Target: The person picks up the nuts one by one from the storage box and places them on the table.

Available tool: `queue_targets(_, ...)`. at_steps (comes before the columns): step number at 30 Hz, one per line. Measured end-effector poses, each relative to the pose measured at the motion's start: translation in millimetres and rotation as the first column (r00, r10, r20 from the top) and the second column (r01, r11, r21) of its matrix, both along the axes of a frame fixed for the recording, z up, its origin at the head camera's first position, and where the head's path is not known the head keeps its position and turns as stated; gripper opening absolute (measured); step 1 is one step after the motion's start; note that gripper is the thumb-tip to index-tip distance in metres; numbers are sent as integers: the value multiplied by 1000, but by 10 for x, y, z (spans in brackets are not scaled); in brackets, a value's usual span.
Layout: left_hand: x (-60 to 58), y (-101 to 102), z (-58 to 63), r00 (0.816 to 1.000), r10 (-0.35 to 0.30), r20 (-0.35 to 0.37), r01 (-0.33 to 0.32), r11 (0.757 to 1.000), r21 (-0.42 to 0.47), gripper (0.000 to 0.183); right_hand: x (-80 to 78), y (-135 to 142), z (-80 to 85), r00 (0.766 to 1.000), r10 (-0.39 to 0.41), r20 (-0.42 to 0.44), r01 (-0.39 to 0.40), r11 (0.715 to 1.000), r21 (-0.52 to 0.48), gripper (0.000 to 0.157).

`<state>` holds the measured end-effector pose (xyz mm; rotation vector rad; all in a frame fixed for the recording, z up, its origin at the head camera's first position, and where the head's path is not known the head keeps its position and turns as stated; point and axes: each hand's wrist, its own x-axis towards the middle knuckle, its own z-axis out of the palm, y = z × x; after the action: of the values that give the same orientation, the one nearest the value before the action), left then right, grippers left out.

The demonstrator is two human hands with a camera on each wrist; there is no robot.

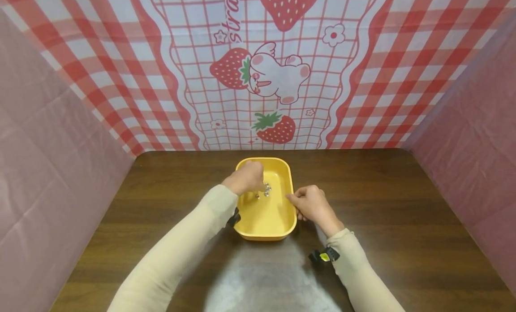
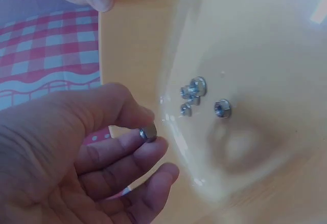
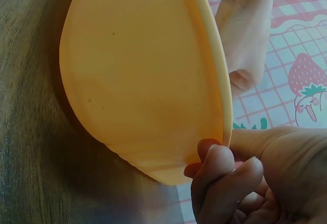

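Note:
A yellow plastic tub (image 1: pixel 268 220) stands on the table, and several small silver flange nuts (image 2: pixel 197 87) lie on its floor. One nut (image 2: pixel 223 108) sits a little apart from the cluster. My left hand (image 1: pixel 249 177) is over the tub's left part; between thumb and index finger it pinches a metal nut (image 2: pixel 148 132), clear of the tub floor. On the tub's right side my right hand (image 1: pixel 313 205) grips the rim, thumb on one face of the wall and curled fingers (image 3: pixel 219 162) on the other.
The tub rests on a dark wood table (image 1: pixel 169 200). A red-and-white strawberry cloth (image 1: pixel 278 79) hangs along the back, with pink cloth walls (image 1: pixel 52 159) at both sides. Black straps with small devices (image 1: pixel 324 256) sit at both wrists.

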<state>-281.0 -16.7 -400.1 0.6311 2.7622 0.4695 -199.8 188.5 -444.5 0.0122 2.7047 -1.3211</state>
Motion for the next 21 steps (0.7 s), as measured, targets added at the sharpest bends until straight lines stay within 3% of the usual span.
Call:
queue_targets(4,-1,-15,47,999,-14,-50,13,1000,-21,49,-1,7,0,1000,2,-2,-2,1000,2,28)
queue_targets(11,40,-40,92,1000,7,-29,-6,999,43,49,-2,13,8,1000,-5,3,5,1000,-10,29)
queue_targets(21,89,-96,159,997,-70,-43,74,993,94,50,2,4,12,1000,-5,18,5,1000,-9,28)
